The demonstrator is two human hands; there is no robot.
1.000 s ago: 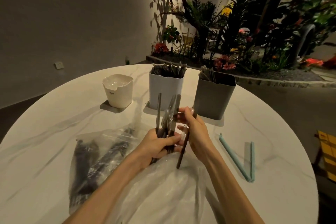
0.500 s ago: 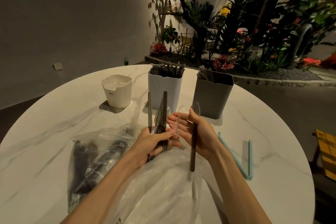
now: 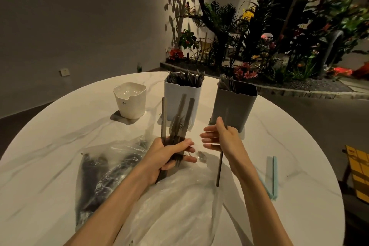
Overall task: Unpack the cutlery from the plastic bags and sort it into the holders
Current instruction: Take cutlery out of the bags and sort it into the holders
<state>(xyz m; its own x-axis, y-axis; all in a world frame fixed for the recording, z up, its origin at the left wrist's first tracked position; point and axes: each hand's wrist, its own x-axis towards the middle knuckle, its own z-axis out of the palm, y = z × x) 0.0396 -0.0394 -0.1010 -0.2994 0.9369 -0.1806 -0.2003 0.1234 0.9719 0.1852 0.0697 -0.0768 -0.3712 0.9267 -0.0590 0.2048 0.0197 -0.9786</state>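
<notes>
We hold a bundle of dark cutlery (image 3: 175, 126) upright in the left hand (image 3: 169, 154), fingers curled tight around the handles, above the middle of the desk (image 3: 60, 126). Half a second ago the right hand's fingers were in among that bundle; now the right hand (image 3: 221, 140) has drawn away to the right, and one single piece (image 3: 219, 168) goes with it, pinched under the thumb with the other fingers spread. We judge that one item has been separated and is headed for a holder, with the bundle yet to be sorted.

The pieces are slim, flat-handled and dull grey-brown, probably plastic; which kind the single piece is we cannot tell. Just behind the hands stand the white holder (image 3: 182, 98), crowded with fork tines, and the grey holder (image 3: 233, 106), with a few pieces leaning in its left corner. Both are tall, smooth, rounded-square tubs. Toward the far left edge sits a squat cream holder (image 3: 130, 101) with a pouring notch, apparently empty.

Near the front edge lies a crumpled clear bag (image 3: 169, 211), glossy and slack; to its left a full bag (image 3: 99, 181) of dark cutlery. A pale blue clip (image 3: 273, 179) lies by the right edge. The desk is round, white, marble-veined.
</notes>
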